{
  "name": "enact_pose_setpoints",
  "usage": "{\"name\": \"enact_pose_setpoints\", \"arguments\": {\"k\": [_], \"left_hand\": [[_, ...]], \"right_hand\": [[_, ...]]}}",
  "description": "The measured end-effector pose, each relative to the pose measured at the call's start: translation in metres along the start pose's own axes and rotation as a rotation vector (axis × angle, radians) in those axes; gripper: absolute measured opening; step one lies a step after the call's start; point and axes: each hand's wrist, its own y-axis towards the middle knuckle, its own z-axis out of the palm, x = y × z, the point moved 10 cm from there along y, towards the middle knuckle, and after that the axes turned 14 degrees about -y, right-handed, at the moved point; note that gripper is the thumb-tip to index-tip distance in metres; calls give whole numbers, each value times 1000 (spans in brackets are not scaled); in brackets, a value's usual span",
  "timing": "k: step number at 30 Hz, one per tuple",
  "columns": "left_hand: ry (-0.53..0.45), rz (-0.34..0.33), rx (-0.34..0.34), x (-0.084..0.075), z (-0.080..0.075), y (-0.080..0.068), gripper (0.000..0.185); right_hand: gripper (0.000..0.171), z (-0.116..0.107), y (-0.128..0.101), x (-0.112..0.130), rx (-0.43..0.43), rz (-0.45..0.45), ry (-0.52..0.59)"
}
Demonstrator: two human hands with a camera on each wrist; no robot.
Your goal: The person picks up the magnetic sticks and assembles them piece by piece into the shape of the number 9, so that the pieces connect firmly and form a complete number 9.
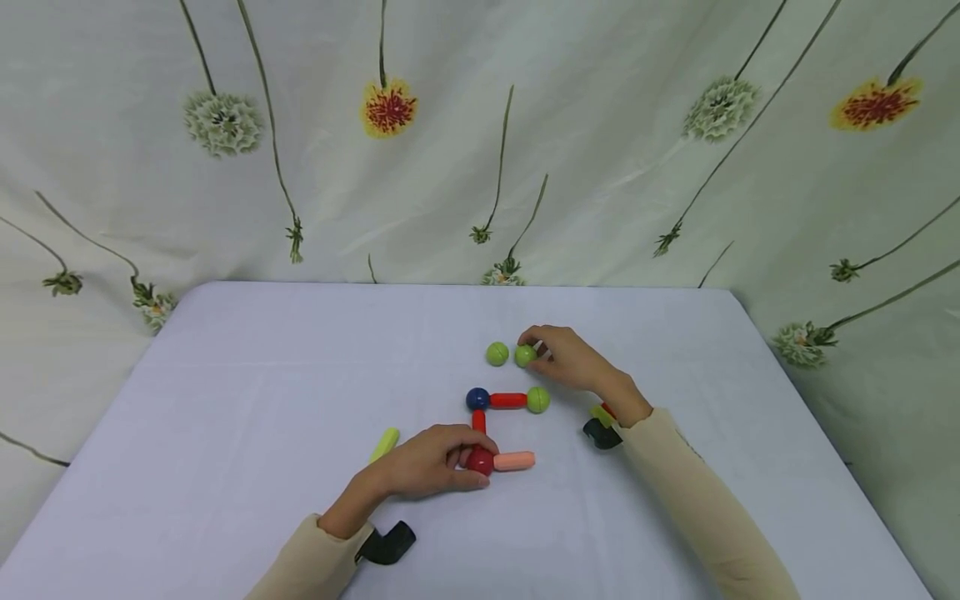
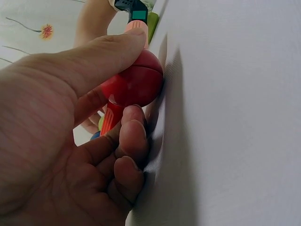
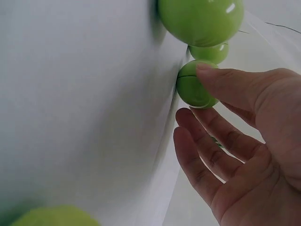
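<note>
My left hand (image 1: 427,460) grips a red ball (image 1: 480,462), thumb on one side and fingers curled round the other, as the left wrist view shows. From that ball a salmon rod (image 1: 515,461) points right, and a red rod (image 1: 478,422) runs back to a blue ball (image 1: 477,398). Another red rod (image 1: 508,401) joins the blue ball to a green ball (image 1: 537,400). Farther back, my right hand (image 1: 573,360) pinches a second green ball (image 3: 196,84) between thumb and fingers, low at the cloth. A third green ball (image 1: 497,353) lies just left of it.
A yellow-green rod (image 1: 385,443) lies behind the left wrist. Beneath the right wrist, a yellow-green piece (image 1: 601,415) and a bit of red show, partly hidden. Black wrist cameras (image 1: 388,543) hang at both cuffs. A flower-patterned curtain (image 1: 450,192) closes off the table's back edge.
</note>
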Motion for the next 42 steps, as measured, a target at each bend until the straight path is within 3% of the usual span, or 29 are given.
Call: {"name": "enact_pose_setpoints", "arguments": {"k": [6,20,32,42], "left_hand": [[-2,-4,0,3,0,1,33],[-2,-19,-3,7,-1,1,33],[-13,-10,1,5,1,3,31],[9,-10,-11,5,0,2,31]], "right_hand": [[37,-1,-7,-4,-5,32,-17],[37,-17,-38,1,-79,10,15],[36,-19,-79,19,-39,-48,24],[32,1,-103,32,36,-75,1]]}}
